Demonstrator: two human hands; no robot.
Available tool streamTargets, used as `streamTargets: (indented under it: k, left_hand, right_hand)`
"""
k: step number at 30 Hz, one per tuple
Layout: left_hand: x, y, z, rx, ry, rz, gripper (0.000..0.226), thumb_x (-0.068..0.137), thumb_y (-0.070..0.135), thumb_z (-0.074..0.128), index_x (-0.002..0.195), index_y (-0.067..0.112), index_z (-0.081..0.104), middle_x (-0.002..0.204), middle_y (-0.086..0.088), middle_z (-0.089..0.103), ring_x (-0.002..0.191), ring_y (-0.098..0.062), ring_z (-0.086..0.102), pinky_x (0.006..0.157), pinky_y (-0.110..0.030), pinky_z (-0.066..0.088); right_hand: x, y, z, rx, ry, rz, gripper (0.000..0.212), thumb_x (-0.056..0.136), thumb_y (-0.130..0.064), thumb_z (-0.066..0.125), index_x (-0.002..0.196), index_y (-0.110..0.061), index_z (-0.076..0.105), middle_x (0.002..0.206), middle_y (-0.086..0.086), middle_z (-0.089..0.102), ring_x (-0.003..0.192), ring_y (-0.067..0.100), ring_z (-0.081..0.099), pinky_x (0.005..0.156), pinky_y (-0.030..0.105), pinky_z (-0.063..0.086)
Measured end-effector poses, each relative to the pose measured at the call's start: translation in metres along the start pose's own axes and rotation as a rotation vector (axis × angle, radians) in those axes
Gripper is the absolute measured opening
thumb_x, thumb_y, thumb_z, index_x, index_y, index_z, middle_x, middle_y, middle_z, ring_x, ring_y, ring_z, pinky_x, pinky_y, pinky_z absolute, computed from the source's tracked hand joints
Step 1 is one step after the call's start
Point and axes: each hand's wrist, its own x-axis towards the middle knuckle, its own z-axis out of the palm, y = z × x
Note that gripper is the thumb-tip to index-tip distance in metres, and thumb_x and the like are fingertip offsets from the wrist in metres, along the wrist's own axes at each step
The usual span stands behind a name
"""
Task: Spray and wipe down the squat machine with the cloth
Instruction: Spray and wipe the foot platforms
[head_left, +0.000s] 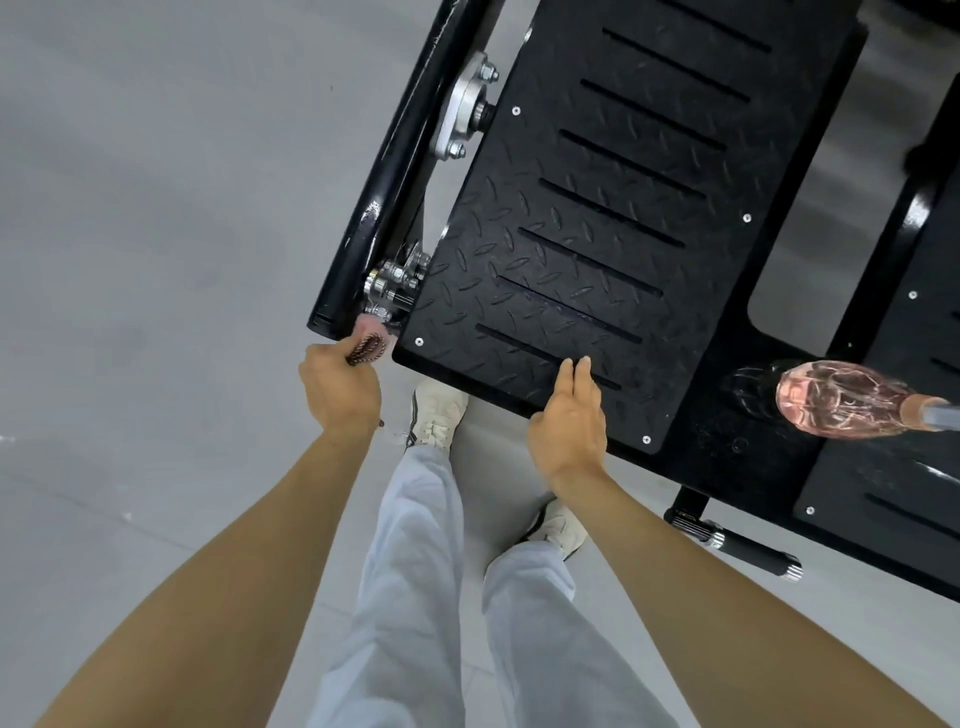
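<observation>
Cloth (370, 340) is being held bunched in the grip of the left hand (337, 387), at the 8 o'clock corner of the squat machine footplate (571, 218). Right hand (569, 421) is being rested flat, grip wide. Risks: cloth being snagged on the pivot bolts (395, 283); spray bottle (841, 397) at 3 o'clock being knocked.

Pale grey floor (156, 234), light grey trousers (415, 571) over off-white trainers (440, 410) with dark side stripes.

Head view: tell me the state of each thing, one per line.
Left hand: grips the cloth.
Cloth: bunched, beside the frame bolts.
Right hand: open, fingers flat on the foot plate.
Spray bottle: set down on the machine, unheld, holds pink liquid.
</observation>
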Motion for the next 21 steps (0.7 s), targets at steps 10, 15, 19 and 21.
streamTargets:
  k: [10,15,19,21]
  left_hand:
    - [-0.042,0.018,0.032,0.136,-0.066,0.105,0.070,0.078,-0.019,0.041,0.136,0.017,0.052,0.123,-0.012,0.045,0.109,-0.030,0.040,0.063,-0.031,0.035]
    - [-0.035,0.045,0.038,0.214,-0.082,0.081,0.060,0.079,-0.014,0.044,0.132,0.013,0.053,0.126,-0.012,0.044,0.110,-0.030,0.039,0.061,-0.032,0.036]
    - [-0.016,0.073,0.038,0.300,-0.137,0.163,0.055,0.081,-0.011,0.044,0.130,0.013,0.053,0.127,-0.010,0.042,0.115,-0.027,0.036,0.066,-0.029,0.036]
    - [-0.005,0.089,0.040,0.323,-0.162,0.199,0.054,0.081,-0.010,0.045,0.129,0.012,0.054,0.127,-0.011,0.042,0.116,-0.028,0.037,0.069,-0.029,0.036]
  right_hand:
    - [0.008,-0.022,-0.004,-0.010,-0.034,-0.003,0.071,0.096,-0.012,0.046,0.152,-0.006,0.003,0.160,0.010,-0.005,0.147,0.024,0.004,0.118,0.034,0.015]
    - [0.013,-0.027,-0.007,-0.008,-0.041,0.004,0.072,0.096,-0.012,0.046,0.152,-0.007,0.003,0.160,0.010,-0.005,0.147,0.023,0.004,0.119,0.035,0.017]
    - [0.021,-0.031,-0.016,0.018,-0.031,0.012,0.073,0.094,-0.010,0.047,0.152,-0.008,0.003,0.160,0.009,-0.007,0.147,0.022,0.003,0.119,0.035,0.016]
    - [0.026,-0.032,-0.023,0.032,-0.015,0.016,0.073,0.094,-0.010,0.047,0.153,-0.008,0.003,0.160,0.008,-0.008,0.147,0.022,0.003,0.119,0.035,0.015]
